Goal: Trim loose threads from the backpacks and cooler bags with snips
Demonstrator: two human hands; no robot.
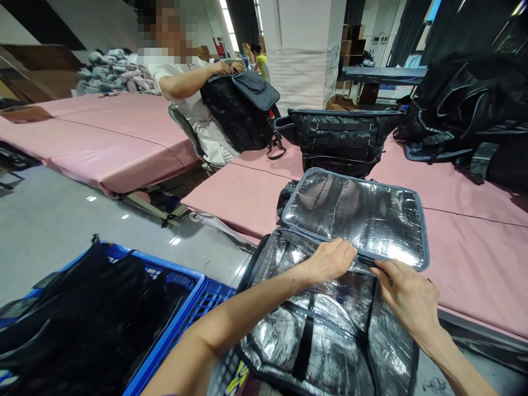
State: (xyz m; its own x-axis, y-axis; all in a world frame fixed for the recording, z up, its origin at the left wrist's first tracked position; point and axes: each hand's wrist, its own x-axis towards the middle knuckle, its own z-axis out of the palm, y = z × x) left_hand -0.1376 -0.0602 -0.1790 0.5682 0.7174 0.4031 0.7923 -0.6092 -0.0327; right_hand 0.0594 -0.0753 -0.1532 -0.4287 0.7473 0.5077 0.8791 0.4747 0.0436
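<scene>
Right in front of me is an insulated bag (330,324) with a shiny silver foil lining, its mouth facing me. The foil-lined lid (358,212), edged in grey-blue binding, is folded back onto the pink table. My left hand (333,258) is closed on the bag's edge near the lid's hinge, fingertips hidden behind it. A short way to the right, my right hand (406,291) pinches the same dark edge between thumb and fingers. A black strap (304,346) runs across the lining inside.
A blue plastic crate (198,291) filled with black bags (82,324) stands at the left. Beyond, on the pink table (466,247), are a camouflage-trimmed bag (338,137) and a black bag pile (466,115). A seated co-worker (181,82) handles a backpack (243,110).
</scene>
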